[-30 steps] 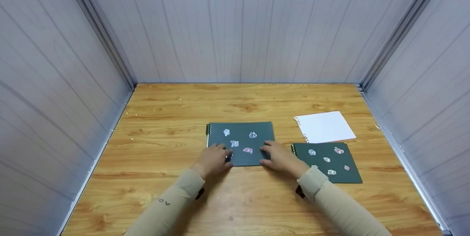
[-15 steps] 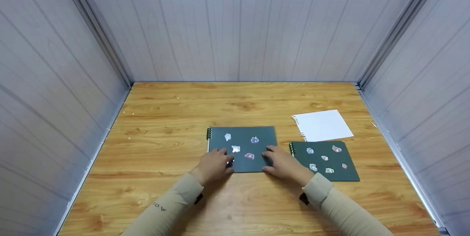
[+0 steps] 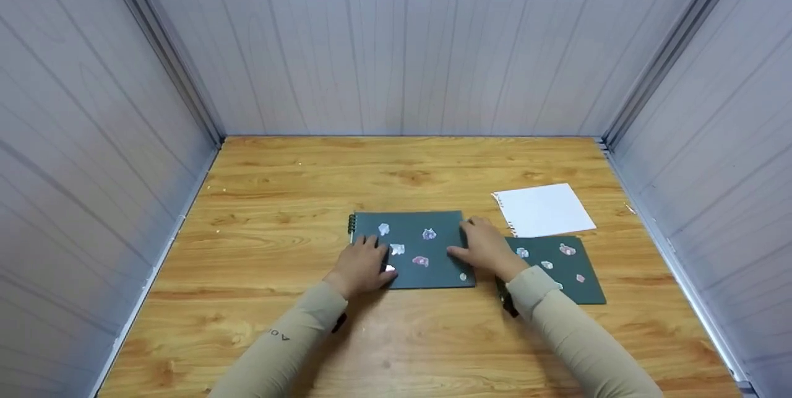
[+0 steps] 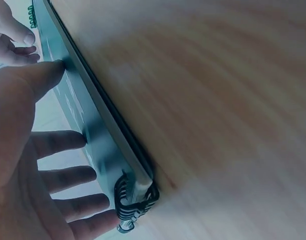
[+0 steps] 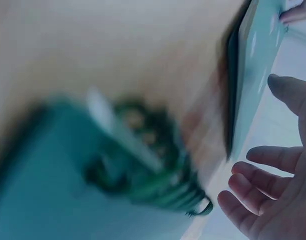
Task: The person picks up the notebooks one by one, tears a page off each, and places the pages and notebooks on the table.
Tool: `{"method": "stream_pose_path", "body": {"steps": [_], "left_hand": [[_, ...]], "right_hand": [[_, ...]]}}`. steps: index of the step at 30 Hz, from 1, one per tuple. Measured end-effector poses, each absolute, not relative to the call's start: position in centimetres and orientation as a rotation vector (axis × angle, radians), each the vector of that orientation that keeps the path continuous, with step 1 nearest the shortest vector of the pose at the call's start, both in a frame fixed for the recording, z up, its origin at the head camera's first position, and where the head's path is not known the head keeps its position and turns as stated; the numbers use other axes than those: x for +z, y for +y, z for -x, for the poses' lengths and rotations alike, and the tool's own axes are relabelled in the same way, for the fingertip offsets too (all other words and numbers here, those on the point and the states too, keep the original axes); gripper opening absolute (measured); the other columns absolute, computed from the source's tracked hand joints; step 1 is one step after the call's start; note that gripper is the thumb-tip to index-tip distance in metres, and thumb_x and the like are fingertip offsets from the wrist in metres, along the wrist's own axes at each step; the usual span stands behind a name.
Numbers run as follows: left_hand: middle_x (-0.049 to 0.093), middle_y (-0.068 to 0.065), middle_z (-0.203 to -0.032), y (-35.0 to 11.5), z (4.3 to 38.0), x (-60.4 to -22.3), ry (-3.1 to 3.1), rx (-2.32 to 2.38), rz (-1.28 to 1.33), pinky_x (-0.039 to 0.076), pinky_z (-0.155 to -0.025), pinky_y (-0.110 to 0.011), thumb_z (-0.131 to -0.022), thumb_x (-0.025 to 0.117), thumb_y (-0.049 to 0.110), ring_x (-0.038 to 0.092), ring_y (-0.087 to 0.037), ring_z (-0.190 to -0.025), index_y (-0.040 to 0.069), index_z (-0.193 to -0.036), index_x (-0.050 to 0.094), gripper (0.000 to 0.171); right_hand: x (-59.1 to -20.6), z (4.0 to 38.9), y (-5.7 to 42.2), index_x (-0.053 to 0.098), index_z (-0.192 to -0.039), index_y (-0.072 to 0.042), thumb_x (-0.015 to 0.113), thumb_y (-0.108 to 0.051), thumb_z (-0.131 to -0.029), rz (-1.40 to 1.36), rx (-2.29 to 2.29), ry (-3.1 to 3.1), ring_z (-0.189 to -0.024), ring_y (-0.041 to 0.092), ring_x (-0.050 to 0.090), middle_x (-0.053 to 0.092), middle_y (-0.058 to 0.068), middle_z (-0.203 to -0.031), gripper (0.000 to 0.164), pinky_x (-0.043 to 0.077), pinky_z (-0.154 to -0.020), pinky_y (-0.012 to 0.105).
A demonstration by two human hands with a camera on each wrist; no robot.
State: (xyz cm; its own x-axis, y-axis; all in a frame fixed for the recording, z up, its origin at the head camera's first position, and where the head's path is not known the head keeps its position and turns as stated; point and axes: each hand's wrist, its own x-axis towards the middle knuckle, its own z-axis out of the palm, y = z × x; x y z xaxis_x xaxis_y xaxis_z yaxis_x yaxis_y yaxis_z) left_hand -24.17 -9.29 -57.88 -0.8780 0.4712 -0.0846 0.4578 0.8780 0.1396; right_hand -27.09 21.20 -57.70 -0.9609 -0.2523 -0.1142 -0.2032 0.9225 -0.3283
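A wooden desk (image 3: 278, 212) carries a dark green spiral notebook (image 3: 433, 262) with stickers at its middle. A second sticker-covered notebook (image 3: 572, 286) lies just right, a white sheet (image 3: 544, 209) behind it. The left hand (image 3: 362, 265) rests flat on the middle notebook's left side, grip spread; the right hand (image 3: 486, 248) rests at its right edge, fingers relaxed.

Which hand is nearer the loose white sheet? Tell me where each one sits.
Right. The right hand rests on the middle notebook's right edge, just down-left of the white sheet. The left hand lies on that notebook's left part, farther away.
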Motion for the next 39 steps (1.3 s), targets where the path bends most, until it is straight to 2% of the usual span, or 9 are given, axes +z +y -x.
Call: {"method": "stream_pose_path", "body": {"steps": [5,8,12,18,21,25,29,34,39], "left_hand": [[0.063,-0.024,-0.143,-9.4,24.2,-57.9,2.908,0.237,-0.708,0.057,-0.108,-0.059,-0.100,0.071,0.059,0.061,-0.045,-0.130,0.003,-0.141,0.067,0.070],[0.061,-0.025,-0.148,-9.5,24.4,-57.9,2.897,0.248,-0.709,0.055,-0.111,-0.060,-0.100,0.071,0.059,0.059,-0.046,-0.134,0.003,-0.144,0.066,0.071],[0.059,-0.026,-0.153,-9.5,24.5,-58.1,2.883,0.267,-0.710,0.053,-0.115,-0.060,-0.101,0.070,0.058,0.057,-0.049,-0.139,0.003,-0.147,0.065,0.072],[0.055,-0.027,-0.159,-9.6,24.2,-57.9,2.863,0.296,-0.702,0.049,-0.120,-0.060,-0.101,0.070,0.058,0.052,-0.050,-0.146,0.003,-0.151,0.062,0.075],[0.051,-0.027,-0.163,-9.7,24.2,-57.9,2.852,0.304,-0.690,0.045,-0.123,-0.060,-0.101,0.070,0.058,0.047,-0.051,-0.151,0.004,-0.154,0.059,0.077],[0.047,-0.026,-0.167,-9.7,24.1,-57.9,2.845,0.282,-0.661,0.041,-0.126,-0.060,-0.102,0.068,0.059,0.043,-0.051,-0.154,0.006,-0.158,0.056,0.078],[0.051,-0.027,-0.163,-9.4,23.3,-57.7,2.834,0.295,-0.685,0.043,-0.124,-0.063,-0.102,0.068,0.060,0.046,-0.053,-0.151,0.005,-0.156,0.057,0.078],[0.049,-0.026,-0.165,-8.4,21.9,-57.4,2.796,0.354,-0.762,0.048,-0.118,-0.067,-0.098,0.071,0.065,0.046,-0.058,-0.149,0.007,-0.163,0.049,0.090],[0.052,-0.026,-0.161,-7.3,21.0,-57.1,2.860,0.307,-0.777,0.056,-0.110,-0.063,-0.096,0.073,0.066,0.054,-0.055,-0.144,0.006,-0.162,0.047,0.093]], "right_hand": [[-58.3,28.2,21.7,0.068,-0.136,0.009,0.075,-0.055,-0.099,0.351,-0.380,2.970,-0.120,0.040,0.058,0.064,0.026,-0.132,0.074,0.050,-0.108,0.059],[-58.6,28.5,21.7,0.071,-0.132,0.008,0.075,-0.057,-0.098,0.327,-0.376,2.964,-0.118,0.040,0.057,0.064,0.025,-0.130,0.074,0.050,-0.106,0.059],[-58.6,28.4,21.6,0.067,-0.137,0.010,0.078,-0.055,-0.097,0.282,-0.435,2.960,-0.124,0.042,0.056,0.062,0.027,-0.138,0.077,0.050,-0.109,0.060],[-57.7,27.9,21.4,0.060,-0.146,0.010,0.081,-0.036,-0.099,0.194,-0.711,2.930,-0.136,0.045,0.056,0.057,0.030,-0.149,0.070,0.050,-0.115,0.060],[-57.0,27.7,21.3,0.057,-0.148,0.009,0.080,-0.018,-0.100,0.167,-0.978,2.849,-0.129,0.042,0.063,0.062,0.029,-0.141,0.060,0.057,-0.108,0.056],[-56.4,27.5,21.0,0.053,-0.150,0.003,0.073,0.000,-0.100,0.094,-1.309,2.639,-0.112,0.034,0.071,0.069,0.025,-0.129,0.053,0.064,-0.092,0.046],[-56.2,27.4,20.7,0.054,-0.146,0.000,0.066,0.006,-0.102,-0.032,-1.513,2.449,-0.107,0.024,0.075,0.073,0.025,-0.134,0.046,0.065,-0.087,0.035],[-56.2,27.3,20.8,0.053,-0.143,0.009,0.061,0.005,-0.104,-0.111,-1.755,2.243,-0.091,0.016,0.079,0.079,0.025,-0.120,0.040,0.066,-0.078,0.029],[-56.0,27.4,21.0,0.047,-0.149,0.013,0.061,0.004,-0.104,-0.201,-1.975,1.998,-0.091,0.011,0.076,0.079,0.009,-0.109,0.047,0.066,-0.078,0.027]]}}
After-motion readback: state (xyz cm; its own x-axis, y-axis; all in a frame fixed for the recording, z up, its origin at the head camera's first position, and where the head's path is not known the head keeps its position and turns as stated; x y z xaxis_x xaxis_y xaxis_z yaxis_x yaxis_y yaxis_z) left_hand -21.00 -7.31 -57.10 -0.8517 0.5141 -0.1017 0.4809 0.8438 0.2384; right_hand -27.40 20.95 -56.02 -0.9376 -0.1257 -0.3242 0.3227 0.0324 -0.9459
